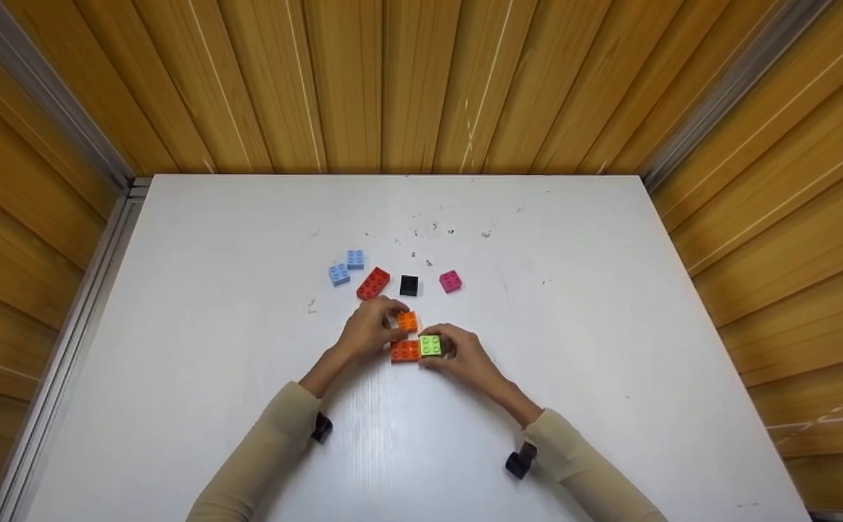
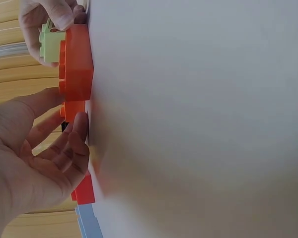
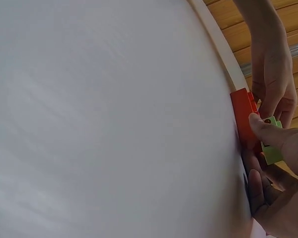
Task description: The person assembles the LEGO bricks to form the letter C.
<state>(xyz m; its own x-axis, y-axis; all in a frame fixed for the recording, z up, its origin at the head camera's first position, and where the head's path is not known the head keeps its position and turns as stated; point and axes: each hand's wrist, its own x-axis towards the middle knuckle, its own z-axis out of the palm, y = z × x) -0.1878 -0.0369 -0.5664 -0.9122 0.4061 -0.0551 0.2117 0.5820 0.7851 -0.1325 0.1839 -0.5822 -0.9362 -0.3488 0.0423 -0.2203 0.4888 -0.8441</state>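
Note:
A light green square brick (image 1: 430,345) with a printed mark on its side sits over the right end of a long red-orange brick (image 1: 404,351) on the table. My right hand (image 1: 470,357) pinches the green brick, its thumb at the near side. Just behind the long brick lies a small orange brick (image 1: 407,321), which my left hand (image 1: 369,328) holds between thumb and index finger. In the left wrist view, the left hand's other fingers (image 2: 72,153) bend loosely beside the tabletop. The right thumb (image 3: 265,130) overlaps the red-orange brick in the right wrist view.
Farther back on the white table (image 1: 573,312) lie two light blue bricks (image 1: 339,274), a red brick (image 1: 373,283), a black brick (image 1: 409,286) and a magenta brick (image 1: 451,281). Wood-patterned walls (image 1: 414,87) surround the back and sides.

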